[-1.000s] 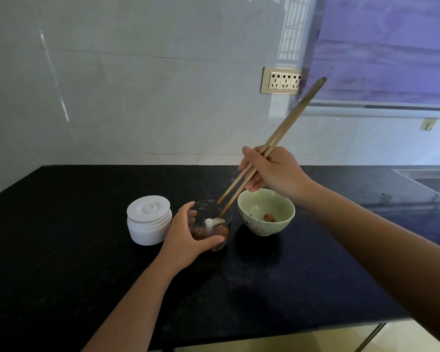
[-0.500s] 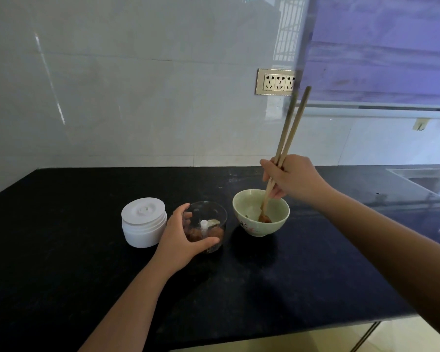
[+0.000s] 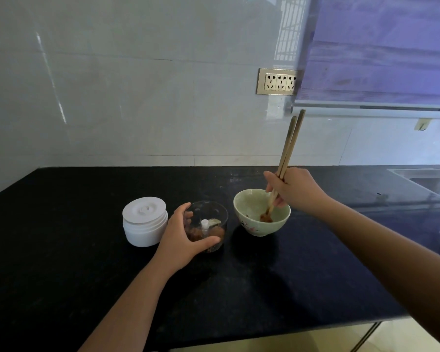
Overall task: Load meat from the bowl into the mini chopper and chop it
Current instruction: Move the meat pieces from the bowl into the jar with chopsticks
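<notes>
A clear mini chopper cup (image 3: 210, 216) stands on the black counter (image 3: 87, 262), with brown meat and a white blade post inside. My left hand (image 3: 181, 237) wraps around its left and near side. To its right sits a pale green bowl (image 3: 252, 226) with a small brown piece of meat (image 3: 266, 218) at the bottom. My right hand (image 3: 294, 190), above the bowl's right rim, grips wooden chopsticks (image 3: 288, 148) whose tips rest on that meat. The chopper's white lid (image 3: 145, 221) stands to the left of the cup.
A tiled wall with a socket strip (image 3: 277, 81) rises behind the counter. A steel sink (image 3: 429, 179) lies at the far right. The counter's front edge runs along the bottom, with floor below it.
My right hand carried the chopsticks from over the chopper cup to the bowl and lowered the tips onto the meat. My left hand stayed on the cup.
</notes>
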Demonstrator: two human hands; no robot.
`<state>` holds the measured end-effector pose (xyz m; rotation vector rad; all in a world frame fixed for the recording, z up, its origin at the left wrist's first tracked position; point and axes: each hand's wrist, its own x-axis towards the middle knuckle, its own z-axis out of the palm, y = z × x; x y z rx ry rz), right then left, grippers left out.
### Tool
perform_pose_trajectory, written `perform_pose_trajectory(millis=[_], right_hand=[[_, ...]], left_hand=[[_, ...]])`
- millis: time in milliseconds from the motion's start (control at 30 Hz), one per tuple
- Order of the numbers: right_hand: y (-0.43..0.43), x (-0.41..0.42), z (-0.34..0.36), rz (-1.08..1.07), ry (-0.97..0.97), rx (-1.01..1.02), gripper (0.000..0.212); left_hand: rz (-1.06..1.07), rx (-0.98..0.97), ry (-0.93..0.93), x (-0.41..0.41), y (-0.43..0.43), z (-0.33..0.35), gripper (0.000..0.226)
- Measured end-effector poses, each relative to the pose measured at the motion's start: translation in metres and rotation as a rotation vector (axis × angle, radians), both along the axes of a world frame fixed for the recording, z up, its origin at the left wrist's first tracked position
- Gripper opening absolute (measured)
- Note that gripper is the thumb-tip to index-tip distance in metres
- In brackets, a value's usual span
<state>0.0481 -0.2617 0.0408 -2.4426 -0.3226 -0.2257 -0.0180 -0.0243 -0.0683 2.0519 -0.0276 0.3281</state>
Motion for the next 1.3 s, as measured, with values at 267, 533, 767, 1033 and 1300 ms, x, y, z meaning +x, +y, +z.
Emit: perform_pose_trajectory(millis=[267,533,767,1033,1300], right_hand=[[-0.001,0.002,-0.002,-0.024,-0.063,0.125,0.05],[0.02,-0.007,0.018,0.041,-0.125,0.583,0.041],[0.057,-0.018,0.027,0.164,0.041,0.707,0.043],[0.087,-0.012,0.029,0.131,0.216,0.572,0.045],[0.109,-0.005,0.026,0.125,0.199,0.364,0.044]], left_hand=[[0.006,-0.005,-0.005,0.0,-0.001,-0.001,0.102],[0.003,-0.005,0.002,0.0,0.0,-0.001,0.103],[-0.002,-0.01,0.014,0.0,0.0,0.0,0.103],[-0.007,-0.009,0.035,0.001,0.0,0.0,0.104],[-0.011,0.003,0.053,0.001,-0.001,0.002,0.104]])
